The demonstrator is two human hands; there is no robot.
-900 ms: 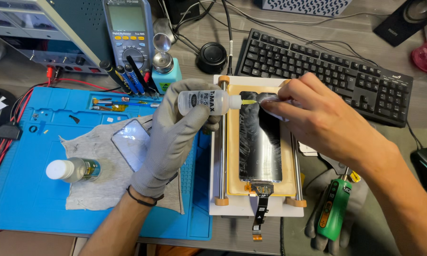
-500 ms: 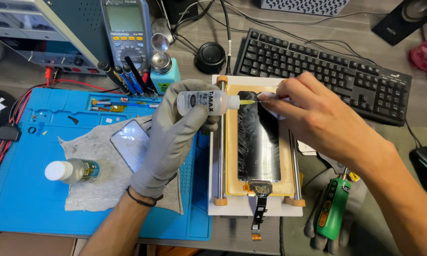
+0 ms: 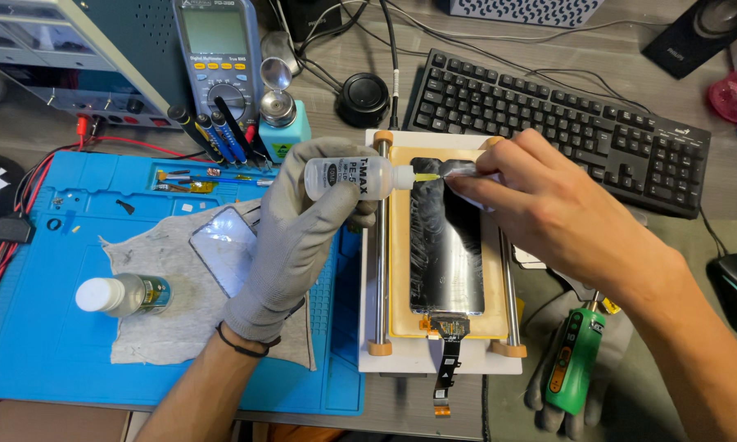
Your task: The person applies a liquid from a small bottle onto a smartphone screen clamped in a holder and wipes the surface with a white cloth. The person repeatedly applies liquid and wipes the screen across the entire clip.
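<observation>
Barely any change from a moment ago: your squeeze bottle (image 3: 359, 176) sits in the same spot over the top edge of the phone screen (image 3: 445, 237), and the small white-capped bottle (image 3: 123, 295) on the cloth is a touch further left in view.

Squeeze bottle lies horizontal, long axis left-right, yellow nozzle pointing right and ending just at your right fingertips near the screen's top corner. Your gloved left hand (image 3: 299, 237) is wrapped around the bottle body, fingers clenched on it. Your bare right hand (image 3: 549, 217) pinches something small and pale against the top of the screen; can't tell what it is.

Screen is dark, long axis running away from you, flex cable at the near end. It sits inside the yellow-lined tray of the white fixture (image 3: 409, 360), between two metal rails.

Further out: grey cloth (image 3: 164, 327) on the blue mat (image 3: 49, 368), holding a second glass panel (image 3: 225, 250) and the capped bottle lying on its side. Green tool (image 3: 575, 360) rests on a grey glove right of the fixture. Multimeter (image 3: 219, 49) and keyboard (image 3: 565, 123) at the back.
</observation>
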